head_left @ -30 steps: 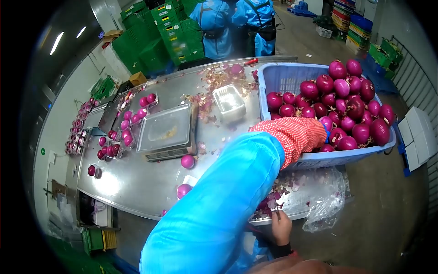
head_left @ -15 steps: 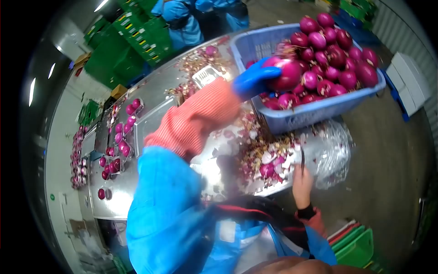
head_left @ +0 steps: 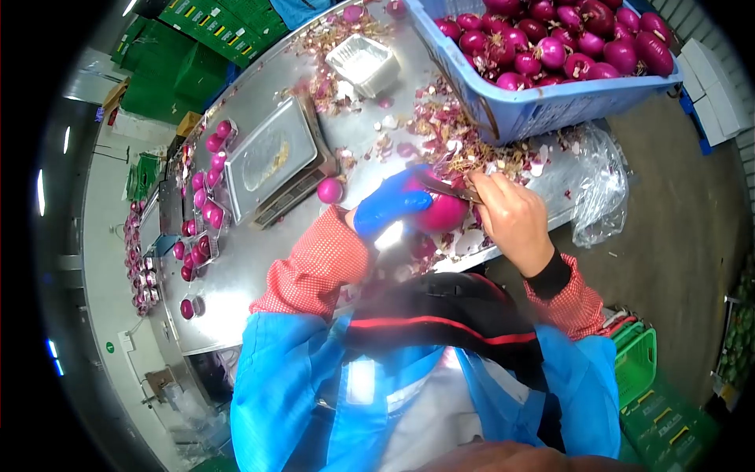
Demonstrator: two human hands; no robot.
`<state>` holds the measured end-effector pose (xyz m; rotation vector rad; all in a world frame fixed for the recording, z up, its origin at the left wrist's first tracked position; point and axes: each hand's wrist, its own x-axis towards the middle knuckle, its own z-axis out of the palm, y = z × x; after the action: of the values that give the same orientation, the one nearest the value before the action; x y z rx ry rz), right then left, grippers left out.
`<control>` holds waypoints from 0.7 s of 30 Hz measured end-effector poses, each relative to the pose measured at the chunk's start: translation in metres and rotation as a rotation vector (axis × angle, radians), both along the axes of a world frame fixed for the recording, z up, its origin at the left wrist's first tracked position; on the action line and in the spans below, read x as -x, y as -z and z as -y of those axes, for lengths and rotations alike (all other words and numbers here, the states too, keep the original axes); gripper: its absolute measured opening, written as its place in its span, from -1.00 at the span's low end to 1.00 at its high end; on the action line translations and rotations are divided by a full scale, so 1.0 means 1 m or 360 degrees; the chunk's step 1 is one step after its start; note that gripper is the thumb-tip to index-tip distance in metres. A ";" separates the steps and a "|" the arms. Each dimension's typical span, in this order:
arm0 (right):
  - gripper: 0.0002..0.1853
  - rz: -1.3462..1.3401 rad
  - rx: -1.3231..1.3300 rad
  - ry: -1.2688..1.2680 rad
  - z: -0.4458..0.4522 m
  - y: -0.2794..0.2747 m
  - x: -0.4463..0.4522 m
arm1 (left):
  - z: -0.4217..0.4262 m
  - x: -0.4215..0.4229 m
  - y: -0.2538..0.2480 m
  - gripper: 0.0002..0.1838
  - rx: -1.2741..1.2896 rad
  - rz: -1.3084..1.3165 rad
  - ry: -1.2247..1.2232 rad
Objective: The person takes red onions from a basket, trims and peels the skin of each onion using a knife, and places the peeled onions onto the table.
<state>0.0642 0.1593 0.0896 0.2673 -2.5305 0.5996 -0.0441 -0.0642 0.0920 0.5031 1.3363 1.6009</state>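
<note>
My left hand [head_left: 391,206], in a blue glove, is wrapped round a large red onion [head_left: 442,212] above the near edge of the metal table [head_left: 267,259]. Bare, my right hand [head_left: 513,218] grips a knife [head_left: 450,189], its dark blade lying across the top of that onion. Onion skins [head_left: 448,130] and trimmings are heaped just beyond both hands. Past them stands a blue plastic crate [head_left: 535,106] piled with red onions [head_left: 553,52].
Left of my hands sit a scale [head_left: 275,161], a loose onion [head_left: 330,189] and a clear plastic tray [head_left: 363,63]. Packed trays of onions [head_left: 206,189] line the table's left side. Plastic film [head_left: 602,185] hangs off the right edge. Green crates [head_left: 635,362] stand at lower right.
My left hand has brought the onion from the blue crate back towards me. My right hand has risen with the knife to meet it. The view has shifted.
</note>
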 end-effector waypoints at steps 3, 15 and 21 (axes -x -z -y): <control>-0.68 -0.0023 -0.0034 -0.0071 0.005 0.017 0.005 | 0.018 -0.005 0.011 -0.34 0.0094 0.0050 0.0025; -0.66 0.0024 0.0043 0.0205 0.029 0.035 -0.021 | 0.022 -0.007 0.012 -0.21 0.0336 -0.0564 -0.0218; -0.75 0.0044 -0.0114 0.0207 0.030 0.038 -0.018 | 0.017 -0.012 0.009 -0.18 0.0447 -0.0597 -0.0161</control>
<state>0.0826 0.1289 0.0518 0.1191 -2.5754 0.4654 -0.0320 -0.0811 0.0834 0.5887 1.8624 1.4100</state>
